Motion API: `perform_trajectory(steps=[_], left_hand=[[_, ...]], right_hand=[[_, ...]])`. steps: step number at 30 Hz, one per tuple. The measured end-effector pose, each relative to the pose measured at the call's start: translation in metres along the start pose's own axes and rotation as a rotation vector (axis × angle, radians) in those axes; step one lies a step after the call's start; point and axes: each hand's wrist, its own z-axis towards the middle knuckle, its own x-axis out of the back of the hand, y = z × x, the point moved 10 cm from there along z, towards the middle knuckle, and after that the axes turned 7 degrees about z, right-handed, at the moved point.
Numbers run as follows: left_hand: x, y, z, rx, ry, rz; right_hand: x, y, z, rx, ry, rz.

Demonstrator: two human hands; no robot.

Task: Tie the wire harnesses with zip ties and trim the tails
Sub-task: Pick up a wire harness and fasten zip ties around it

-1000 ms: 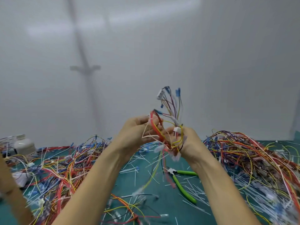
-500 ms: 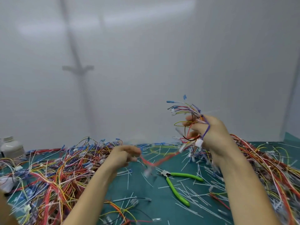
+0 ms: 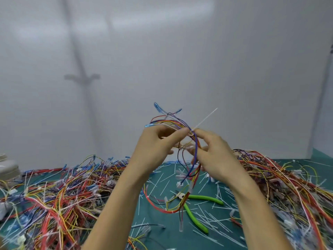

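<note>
Well above the green cutters, the left hand pinched the wire bundle steady while the right hand pinched the zip tie near its head, tail pointing upward, probably to cinch it tight.

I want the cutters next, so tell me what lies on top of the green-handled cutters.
Red and yellow wires and a white connector lie across the cutters at the head. Both green handles show; the blades are covered.
</note>
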Motion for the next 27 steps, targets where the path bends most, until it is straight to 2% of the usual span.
perform_trajectory(steps=[3,7,11,14,22,27], left_hand=[[0.004,-0.006,-0.004,0.051,0.042,-0.093],[0.002,-0.017,-0.01,0.063,0.038,-0.175],[0.005,-0.018,-0.011,0.017,0.069,-0.14],[0.002,-0.013,-0.011,-0.047,0.015,-0.169],[-0.007,-0.012,-0.017,-0.077,-0.181,-0.131],[0.006,-0.016,-0.016,-0.013,-0.157,-0.06]], right_hand=[[-0.009,-0.003,-0.001,0.05,-0.101,-0.231],[-0.022,-0.004,-0.007,-0.006,-0.269,-0.144],[-0.007,-0.003,-0.003,-0.103,-0.102,0.081],[0.0,-0.003,-0.004,-0.141,0.022,0.313],[0.002,-0.007,-0.007,-0.132,0.08,0.452],[0.01,-0.009,-0.009,-0.139,0.168,0.602]])
